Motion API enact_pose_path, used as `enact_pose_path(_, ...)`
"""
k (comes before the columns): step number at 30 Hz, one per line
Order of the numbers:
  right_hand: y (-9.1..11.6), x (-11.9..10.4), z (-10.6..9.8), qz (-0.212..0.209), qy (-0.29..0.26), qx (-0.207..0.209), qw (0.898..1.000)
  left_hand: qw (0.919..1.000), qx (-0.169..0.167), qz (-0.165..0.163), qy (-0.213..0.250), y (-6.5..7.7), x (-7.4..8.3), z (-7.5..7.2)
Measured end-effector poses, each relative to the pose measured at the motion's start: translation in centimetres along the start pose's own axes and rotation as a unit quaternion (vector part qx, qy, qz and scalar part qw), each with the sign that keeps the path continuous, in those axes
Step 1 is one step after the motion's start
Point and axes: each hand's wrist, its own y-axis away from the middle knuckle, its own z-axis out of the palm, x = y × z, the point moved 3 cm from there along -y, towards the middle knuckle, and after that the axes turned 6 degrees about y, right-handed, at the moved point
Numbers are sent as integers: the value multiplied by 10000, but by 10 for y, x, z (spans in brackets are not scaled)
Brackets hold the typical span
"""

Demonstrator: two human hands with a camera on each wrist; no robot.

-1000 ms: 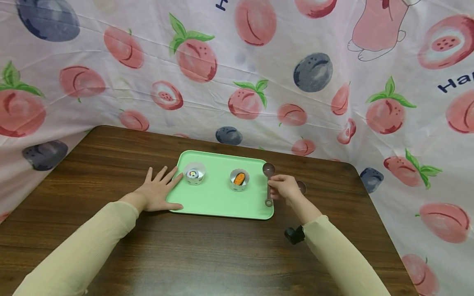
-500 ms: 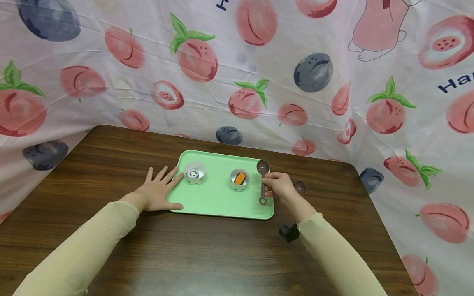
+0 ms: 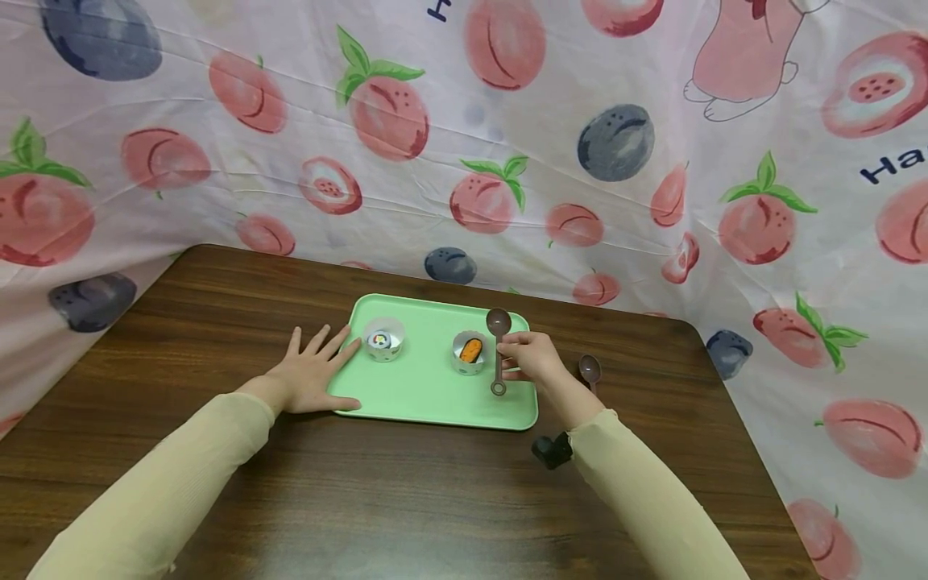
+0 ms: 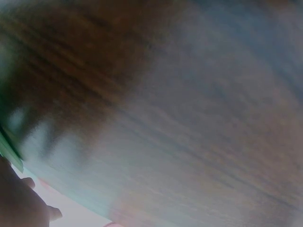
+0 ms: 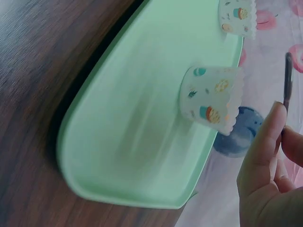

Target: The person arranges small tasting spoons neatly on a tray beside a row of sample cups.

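My right hand (image 3: 532, 357) pinches the handle of a brown spoon (image 3: 499, 324) over the right part of a green tray (image 3: 428, 403). Just left of the spoon stands a paper cup (image 3: 469, 366) with an orange sushi piece (image 3: 471, 350) inside. Farther left on the tray, another paper cup (image 3: 392, 329) holds a round sushi roll piece (image 3: 379, 340). My left hand (image 3: 308, 379) lies with fingers spread at the tray's left edge. In the right wrist view the printed cup (image 5: 210, 99) is upright on the tray, and the spoon handle (image 5: 288, 80) shows between thumb and finger.
A second brown spoon (image 3: 590, 370) lies on the dark wooden table (image 3: 406, 499), right of the tray and partly behind my right arm. A fruit-print cloth (image 3: 290, 105) hangs behind the table and along its right side.
My right hand has carried the spoon leftward from the tray's right edge towards the cup with the orange piece. More of the second spoon shows now. The left hand stays in place.
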Motion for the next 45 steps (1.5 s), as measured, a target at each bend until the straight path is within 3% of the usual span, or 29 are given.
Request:
enact_pose_path(20,-1,-20,45,-186,-392,-284,9987,10000,16,-26,-19,1,-1,2)
enact_pose_path(45,-8,-14,97,-130,-599,-404,9973,9997,-43,-18,-226,2,1,0)
